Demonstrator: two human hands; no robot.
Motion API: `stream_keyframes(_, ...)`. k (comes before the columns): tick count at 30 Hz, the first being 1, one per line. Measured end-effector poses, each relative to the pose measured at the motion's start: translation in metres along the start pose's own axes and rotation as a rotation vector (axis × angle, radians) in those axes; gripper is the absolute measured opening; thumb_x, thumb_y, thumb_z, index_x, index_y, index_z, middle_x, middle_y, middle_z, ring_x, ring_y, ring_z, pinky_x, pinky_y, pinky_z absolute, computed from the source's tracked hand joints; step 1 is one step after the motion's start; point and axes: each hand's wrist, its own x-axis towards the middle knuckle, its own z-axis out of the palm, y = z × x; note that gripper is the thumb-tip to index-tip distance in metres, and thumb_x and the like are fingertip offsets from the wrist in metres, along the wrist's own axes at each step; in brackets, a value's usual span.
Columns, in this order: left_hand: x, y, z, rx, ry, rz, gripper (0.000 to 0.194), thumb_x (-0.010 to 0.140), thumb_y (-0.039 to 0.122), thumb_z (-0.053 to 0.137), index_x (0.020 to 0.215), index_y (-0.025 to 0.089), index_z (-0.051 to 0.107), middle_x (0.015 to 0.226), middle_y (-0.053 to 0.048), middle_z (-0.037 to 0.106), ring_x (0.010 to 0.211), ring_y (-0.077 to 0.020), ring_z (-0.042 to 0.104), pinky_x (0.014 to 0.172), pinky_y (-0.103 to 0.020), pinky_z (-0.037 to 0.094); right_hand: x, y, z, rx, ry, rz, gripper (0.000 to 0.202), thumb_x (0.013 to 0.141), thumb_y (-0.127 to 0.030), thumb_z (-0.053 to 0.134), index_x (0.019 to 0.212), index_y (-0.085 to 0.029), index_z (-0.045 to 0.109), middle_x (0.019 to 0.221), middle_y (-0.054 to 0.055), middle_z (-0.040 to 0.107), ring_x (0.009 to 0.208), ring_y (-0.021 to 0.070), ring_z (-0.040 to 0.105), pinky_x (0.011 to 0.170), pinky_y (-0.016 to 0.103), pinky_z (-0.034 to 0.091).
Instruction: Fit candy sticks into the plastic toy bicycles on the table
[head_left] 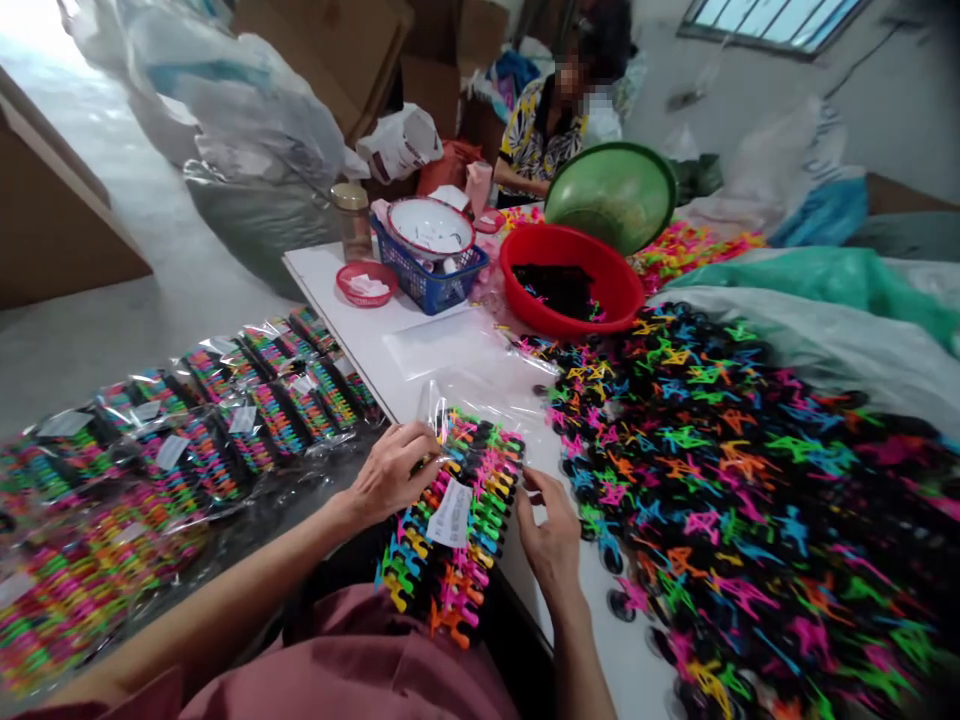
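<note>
Just above my lap is a pack of small colourful plastic clips [487, 505], set in neat rows on black backing. A white printed label [451, 514] lies across its middle. Clear plastic bag film [442, 395] shows around its far end. My left hand [397, 465] is closed, its fingers pinching the pack's upper left edge. Along the right edge, my right hand [551, 520] has its thumb and fingers curled against the pack. The near end of the pack tilts down towards my lap.
Loose black pieces with coloured clips [720, 480] are heaped at right. Bagged packs [225, 420] lie at left. On the white table [337, 265] stand a red basin [517, 300], a blue basket [439, 292] and a jar [351, 225]. A person [536, 140] sits behind a green basin [615, 195].
</note>
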Motion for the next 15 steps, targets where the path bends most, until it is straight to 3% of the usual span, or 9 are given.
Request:
stream_keyframes(4,0.005,0.002,-0.001,-0.069,-0.04,-0.035,0.005,0.083,0.02,0.052,0.082,0.019,0.056,0.086,-0.004,0.059,0.083,-0.0149,0.056,0.079,-0.029,0.044,0.009,-0.001,0.003,-0.043,0.041,-0.053,0.015,0.087,-0.026,0.047,0.091,-0.019,0.06,0.089,0.007,0.062,0.083,0.0192,0.057,0.076,0.035,0.047)
stream_keyframes(6,0.005,0.0,-0.007,-0.128,-0.066,-0.084,0.006,0.083,0.02,0.052,0.08,0.019,0.057,0.085,-0.004,0.059,0.083,-0.0148,0.056,0.079,-0.028,0.044,0.006,-0.004,-0.001,-0.005,0.069,-0.081,0.012,0.086,-0.025,0.049,0.086,-0.02,0.059,0.086,0.006,0.061,0.084,0.0195,0.056,0.077,0.036,0.046)
stream_keyframes(8,0.003,-0.002,-0.018,-0.222,-0.139,-0.125,0.01,0.082,0.02,0.051,0.075,0.018,0.058,0.085,-0.005,0.059,0.083,-0.0147,0.056,0.078,-0.028,0.045,-0.003,-0.01,-0.011,0.075,0.018,-0.09,0.009,0.085,-0.024,0.051,0.082,-0.022,0.059,0.086,0.005,0.059,0.084,0.0192,0.055,0.075,0.034,0.046)
stream_keyframes(11,0.0,-0.007,-0.041,-0.387,-0.406,-0.119,0.017,0.082,0.025,0.054,0.068,0.018,0.059,0.083,-0.005,0.059,0.08,-0.0147,0.056,0.074,-0.026,0.045,-0.023,-0.022,-0.03,0.167,-0.276,-0.078,0.01,0.085,-0.024,0.053,0.078,-0.024,0.06,0.084,0.004,0.057,0.082,0.0182,0.055,0.071,0.031,0.046)
stream_keyframes(15,-0.003,-0.009,-0.068,-0.544,-0.742,-0.005,0.016,0.079,0.03,0.059,0.066,0.021,0.064,0.078,-0.005,0.062,0.075,-0.015,0.056,0.073,-0.024,0.044,-0.041,-0.042,-0.046,0.189,-0.705,-0.05,0.011,0.084,-0.024,0.056,0.074,-0.024,0.06,0.081,0.001,0.058,0.082,0.017,0.054,0.073,0.03,0.043)
